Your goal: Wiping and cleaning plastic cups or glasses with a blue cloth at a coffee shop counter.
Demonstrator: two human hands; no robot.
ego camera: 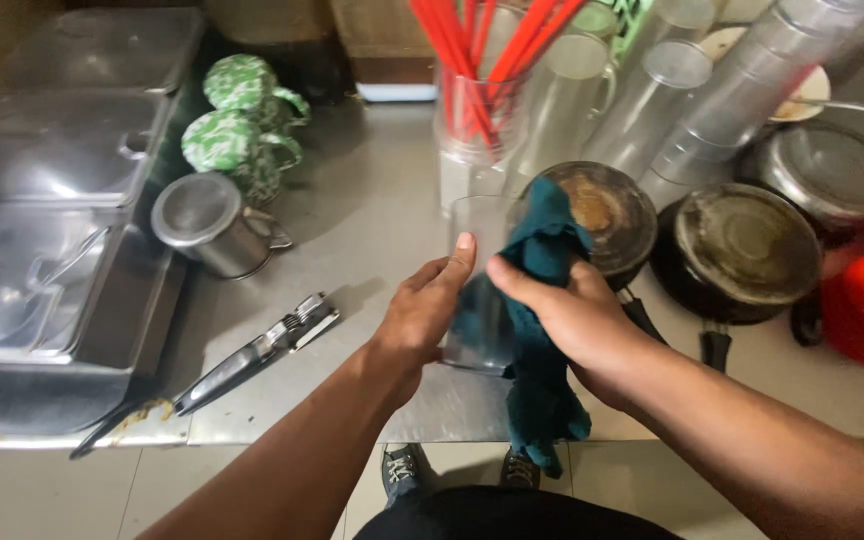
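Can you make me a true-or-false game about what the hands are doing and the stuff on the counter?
1. The left hand holds a clear drinking glass. True.
2. The right hand holds a yellow sponge. False: it holds a dark teal cloth against the glass.
3. The red chopsticks stand in a clear jar. True.
4. Two green patterned mugs lie upside down on the counter. True.
5. The metal tongs are in the right hand. False: they lie on the counter, left of both hands.
6. The pans by the right hand are full of soup. False: they sit bottom up.
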